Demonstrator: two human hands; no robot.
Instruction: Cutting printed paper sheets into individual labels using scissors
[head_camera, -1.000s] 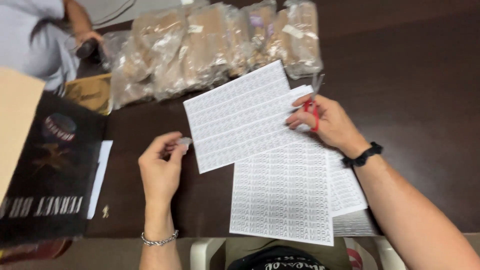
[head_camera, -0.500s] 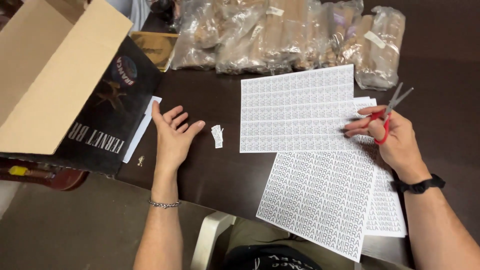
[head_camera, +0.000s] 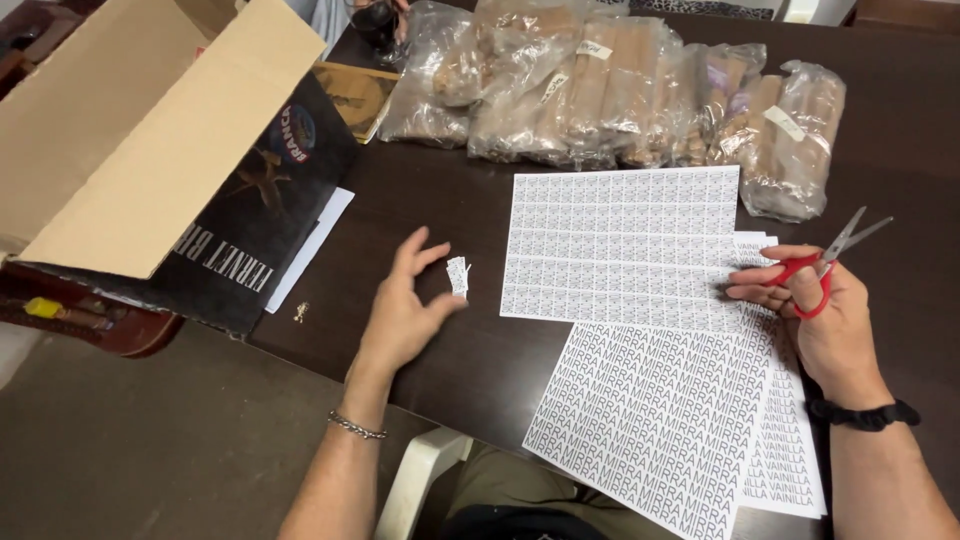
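Left hand (head_camera: 405, 315) hovers empty, fingers spread, beside a small pile of cut labels (head_camera: 458, 275) near the desk's (head_camera: 900, 130) front edge. Right hand (head_camera: 825, 320) grips red scissors (head_camera: 822, 265), touching the label sheet (head_camera: 622, 245). Sheet looks nearly whole; most cutting remains.

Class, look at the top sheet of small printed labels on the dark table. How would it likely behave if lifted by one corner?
The label sheet lies flat and thin, so it would probably droop and feel light. It overlaps other sheets, so it may slide.

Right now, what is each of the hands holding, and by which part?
Right hand holds red-handled scissors by the handle loops. Left hand holds nothing, open beside small paper slips.
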